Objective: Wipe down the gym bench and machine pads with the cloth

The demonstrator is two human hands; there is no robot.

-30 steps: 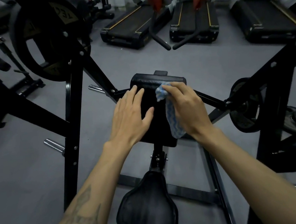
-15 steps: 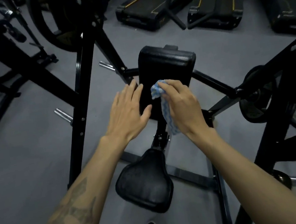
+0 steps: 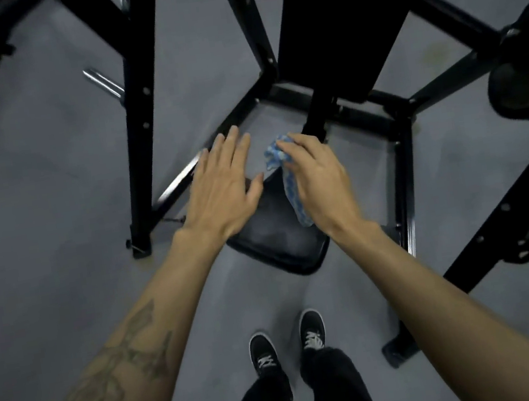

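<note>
Your left hand (image 3: 223, 189) hovers flat and empty over the seat pad (image 3: 279, 242), right hand (image 3: 316, 175) pinching the cloth (image 3: 287, 176) above it (bunched up). Wipe like that and you'll likely miss the pad's edges.
</note>
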